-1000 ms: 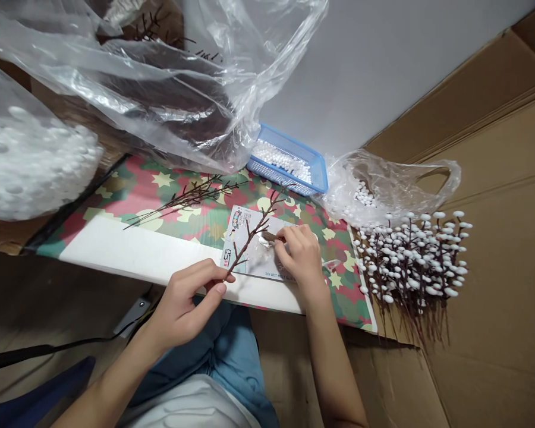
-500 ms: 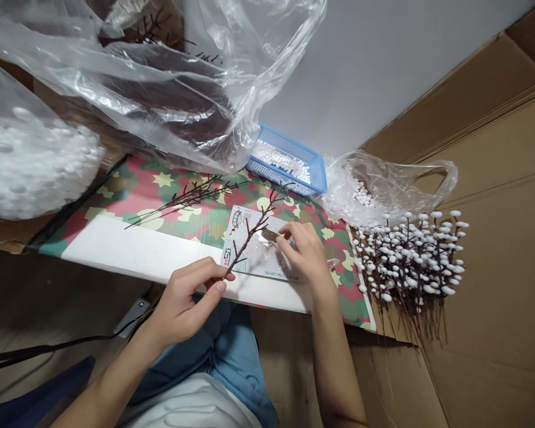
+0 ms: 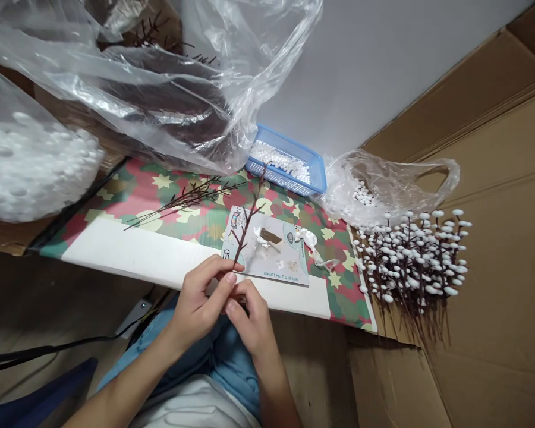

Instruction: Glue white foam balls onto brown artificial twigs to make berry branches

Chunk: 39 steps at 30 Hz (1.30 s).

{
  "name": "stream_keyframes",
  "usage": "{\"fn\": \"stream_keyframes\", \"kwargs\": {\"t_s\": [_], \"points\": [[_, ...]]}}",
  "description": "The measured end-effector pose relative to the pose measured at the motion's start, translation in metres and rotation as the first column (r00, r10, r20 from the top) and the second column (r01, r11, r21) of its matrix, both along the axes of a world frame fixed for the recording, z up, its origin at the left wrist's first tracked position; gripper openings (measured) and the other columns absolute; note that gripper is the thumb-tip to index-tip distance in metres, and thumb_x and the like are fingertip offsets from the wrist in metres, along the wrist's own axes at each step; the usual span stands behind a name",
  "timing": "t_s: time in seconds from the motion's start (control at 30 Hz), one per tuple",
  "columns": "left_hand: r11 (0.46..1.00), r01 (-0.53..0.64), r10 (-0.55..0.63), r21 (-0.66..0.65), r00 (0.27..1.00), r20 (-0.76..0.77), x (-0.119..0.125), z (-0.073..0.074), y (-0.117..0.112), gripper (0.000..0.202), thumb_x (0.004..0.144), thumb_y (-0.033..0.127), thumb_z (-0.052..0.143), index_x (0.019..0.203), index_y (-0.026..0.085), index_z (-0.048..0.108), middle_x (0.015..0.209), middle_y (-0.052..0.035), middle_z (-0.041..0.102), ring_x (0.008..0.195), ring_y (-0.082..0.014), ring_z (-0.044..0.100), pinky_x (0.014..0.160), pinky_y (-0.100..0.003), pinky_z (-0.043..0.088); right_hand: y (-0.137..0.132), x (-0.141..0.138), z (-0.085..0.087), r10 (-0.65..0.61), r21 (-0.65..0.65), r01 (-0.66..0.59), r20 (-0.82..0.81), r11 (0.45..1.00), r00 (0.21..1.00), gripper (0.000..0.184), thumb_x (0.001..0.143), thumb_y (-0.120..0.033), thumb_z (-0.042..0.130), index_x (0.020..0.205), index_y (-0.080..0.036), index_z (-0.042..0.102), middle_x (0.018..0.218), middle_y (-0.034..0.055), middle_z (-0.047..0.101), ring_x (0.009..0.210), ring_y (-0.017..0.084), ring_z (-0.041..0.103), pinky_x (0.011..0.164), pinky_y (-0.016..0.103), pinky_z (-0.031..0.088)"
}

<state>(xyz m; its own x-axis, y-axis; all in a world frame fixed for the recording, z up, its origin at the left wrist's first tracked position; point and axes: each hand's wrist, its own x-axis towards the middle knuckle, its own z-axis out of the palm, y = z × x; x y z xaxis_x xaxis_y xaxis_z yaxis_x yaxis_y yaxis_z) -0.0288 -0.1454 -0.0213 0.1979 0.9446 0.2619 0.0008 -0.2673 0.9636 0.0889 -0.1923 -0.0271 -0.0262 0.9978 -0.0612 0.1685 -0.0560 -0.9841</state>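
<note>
My left hand (image 3: 200, 303) pinches the bottom of a bare brown twig (image 3: 248, 217) that stands almost upright over a printed card (image 3: 267, 252). My right hand (image 3: 249, 318) is closed at the twig's lower end, right beside the left fingers. On the card lie a brown blob of glue (image 3: 270, 238) and some white smears. A second bare twig (image 3: 182, 199) lies on the star-patterned board (image 3: 129, 196). A bundle of twigs tipped with white beads (image 3: 412, 255) lies at the right.
A blue basket (image 3: 289, 163) of white beads stands behind the board. A small clear bag (image 3: 383, 184) with beads lies next to it. Large plastic bags (image 3: 151, 89) hold dark twigs and white foam balls (image 3: 31, 166). Cardboard (image 3: 494, 178) lines the right side. A black cable (image 3: 49, 348) runs at lower left.
My right hand left the glue on the card and came back to the twig's base beside my left hand. The twig has swung more upright.
</note>
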Motion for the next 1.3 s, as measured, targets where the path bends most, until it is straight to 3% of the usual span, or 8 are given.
{"fn": "stream_keyframes", "kwargs": {"t_s": [0.33, 0.57, 0.8, 1.0, 1.13, 1.2, 1.23, 1.3], "points": [[0.998, -0.041, 0.04, 0.056, 0.999, 0.029, 0.016, 0.018, 0.012, 0.016, 0.093, 0.02, 0.051, 0.095, 0.019, 0.066, 0.079, -0.0016, 0.062, 0.07, -0.0132, 0.056, 0.061, -0.023, 0.043, 0.014, -0.006, 0.01, -0.092, -0.076, 0.073, -0.292, 0.994, 0.952, 0.019, 0.081, -0.04, 0.057, 0.08, -0.021, 0.053, 0.075, -0.0012, 0.059, 0.069, 0.013, 0.053, 0.065, 0.026, 0.043], [0.999, -0.008, 0.006, 0.042, 0.999, 0.051, 0.03, 0.036, 0.047, 0.013, 0.092, 0.025, 0.053, 0.094, 0.018, 0.064, 0.087, -0.0044, 0.065, 0.078, -0.0157, 0.059, 0.071, -0.026, 0.047, 0.03, 0.004, 0.013, -0.151, 0.016, 0.159, -0.225, 0.987, 0.962, 0.018, 0.076, -0.033, 0.054, 0.065, -0.022, 0.045, 0.058, -0.0039, 0.051, 0.054, 0.012, 0.048, 0.054, 0.025, 0.038], [0.999, -0.04, 0.039, 0.007, 0.997, 0.07, 0.046, 0.054, 0.074, 0.008, 0.082, 0.02, 0.062, 0.075, 0.017, 0.063, 0.066, 0.0012, 0.059, 0.062, -0.0113, 0.053, 0.057, -0.02, 0.042, 0.04, 0.017, 0.009, -0.124, 0.121, 0.133, -0.082, 0.984, 0.989, 0.01, 0.076, -0.025, 0.051, 0.067, -0.023, 0.047, 0.059, -0.0032, 0.052, 0.056, 0.013, 0.052, 0.056, 0.026, 0.041], [0.998, -0.033, 0.024, 0.062, 0.991, 0.13, 0.046, 0.058, 0.081, 0.01, 0.082, 0.018, 0.061, 0.072, 0.018, 0.062, 0.064, 0.002, 0.056, 0.059, -0.0106, 0.051, 0.054, -0.02, 0.041, 0.052, 0.043, 0.025, -0.095, 0.287, 0.026, 0.231, 0.958, 0.968, 0.01, 0.08, -0.021, 0.049, 0.071, -0.023, 0.052, 0.068, -0.0006, 0.058, 0.069, 0.015, 0.057, 0.065, 0.027, 0.044], [0.989, -0.058, 0.047, 0.134, 0.996, 0.08, 0.036, 0.068, 0.092, 0.013, 0.084, 0.016, 0.06, 0.071, 0.018, 0.06, 0.063, 0.0026, 0.054, 0.059, -0.0108, 0.05, 0.055, -0.021, 0.039, 0.11, 0.14, 0.08, -0.335, 0.412, 0.127, 0.484, 0.902, 0.808, 0.017, 0.087, -0.032, 0.047, 0.079, -0.023, 0.058, 0.078, 0.0009, 0.064, 0.073, 0.016, 0.058, 0.068, 0.027, 0.045], [0.985, -0.055, 0.048, 0.165, 0.998, 0.046, 0.03, 0.073, 0.098, 0.011, 0.083, 0.016, 0.061, 0.072, 0.019, 0.061, 0.065, 0.0019, 0.055, 0.062, -0.0116, 0.051, 0.057, -0.022, 0.04, 0.157, 0.204, 0.115, -0.52, 0.389, 0.345, 0.669, 0.854, 0.531, 0.024, 0.091, -0.033, 0.04, 0.082, -0.021, 0.059, 0.082, 0.0019, 0.066, 0.075, 0.016, 0.059, 0.069, 0.027, 0.045], [0.983, -0.052, 0.047, 0.178, 0.998, 0.031, 0.028, 0.075, 0.101, 0.01, 0.083, 0.017, 0.061, 0.073, 0.019, 0.062, 0.067, 0.0013, 0.056, 0.063, -0.0122, 0.051, 0.058, -0.023, 0.04, 0.182, 0.233, 0.129, -0.481, 0.333, 0.396, 0.795, 0.856, 0.37, 0.028, 0.093, -0.033, 0.037, 0.085, -0.02, 0.06, 0.088, 0.0027, 0.068, 0.082, 0.016, 0.06, 0.075, 0.026, 0.045], [0.977, -0.059, 0.057, 0.206, 0.998, 0.012, 0.023, 0.079, 0.105, 0.008, 0.083, 0.018, 0.062, 0.075, 0.018, 0.063, 0.07, 0.0002, 0.058, 0.066, -0.0132, 0.052, 0.06, -0.024, 0.04, 0.226, 0.278, 0.145, -0.418, 0.262, 0.448, 0.86, 0.855, 0.294, 0.03, 0.095, -0.031, 0.039, 0.085, -0.015, 0.063, 0.091, 0.0075, 0.068, 0.089, 0.018, 0.061, 0.08, 0.028, 0.046]]}}
